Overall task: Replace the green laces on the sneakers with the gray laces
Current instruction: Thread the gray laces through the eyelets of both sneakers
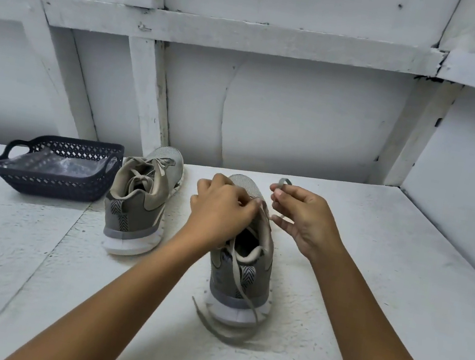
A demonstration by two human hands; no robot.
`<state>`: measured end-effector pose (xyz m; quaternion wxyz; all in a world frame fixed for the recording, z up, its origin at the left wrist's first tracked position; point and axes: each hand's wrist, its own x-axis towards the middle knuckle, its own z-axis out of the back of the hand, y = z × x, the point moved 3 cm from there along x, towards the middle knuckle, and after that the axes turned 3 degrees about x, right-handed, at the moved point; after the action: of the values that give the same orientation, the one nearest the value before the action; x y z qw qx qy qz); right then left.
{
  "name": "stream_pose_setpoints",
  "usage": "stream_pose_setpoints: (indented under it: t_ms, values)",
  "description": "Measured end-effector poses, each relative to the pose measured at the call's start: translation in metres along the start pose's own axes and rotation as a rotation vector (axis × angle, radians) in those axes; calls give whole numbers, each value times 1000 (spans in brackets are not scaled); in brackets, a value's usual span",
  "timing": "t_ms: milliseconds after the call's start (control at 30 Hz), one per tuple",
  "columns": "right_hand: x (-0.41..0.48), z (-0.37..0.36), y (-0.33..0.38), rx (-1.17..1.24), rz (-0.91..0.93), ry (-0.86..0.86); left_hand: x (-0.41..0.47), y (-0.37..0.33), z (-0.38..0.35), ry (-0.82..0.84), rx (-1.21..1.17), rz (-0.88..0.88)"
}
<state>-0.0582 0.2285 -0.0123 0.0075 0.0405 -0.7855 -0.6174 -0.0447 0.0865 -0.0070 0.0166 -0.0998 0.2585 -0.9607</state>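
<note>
Two grey-olive sneakers stand heel-first toward me on the white surface. The left sneaker [139, 204] has a lace tied in a bow over its tongue. The right sneaker [243, 259] has a loose greyish lace [224, 328] trailing over its heel onto the surface. My left hand [222, 208] lies over that shoe's tongue, fingers curled and pinching the lace at the eyelets. My right hand [302, 216], to the shoe's right, pinches a loop of the same lace between thumb and fingers. The eyelets under my left hand are hidden.
A dark blue perforated basket [54, 177] with handles and a clear plastic liner stands at the left, touching the left sneaker's side. White painted wall framing rises behind, and a side wall closes the right.
</note>
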Motion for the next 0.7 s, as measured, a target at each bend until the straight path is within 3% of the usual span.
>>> stream_pose_setpoints:
  t_ms: [167,300,467,700]
  values:
    - [2,-3,-17,68,8,-100,2,4,-10,70,-15,35]
    - [3,-4,-20,81,55,-145,12,13,-16,96,-232,38]
    - [3,-8,-24,9,144,-166,18,22,-23,148,-445,107]
    - [7,-6,-31,-96,193,-202,19,23,-27,156,-516,141]
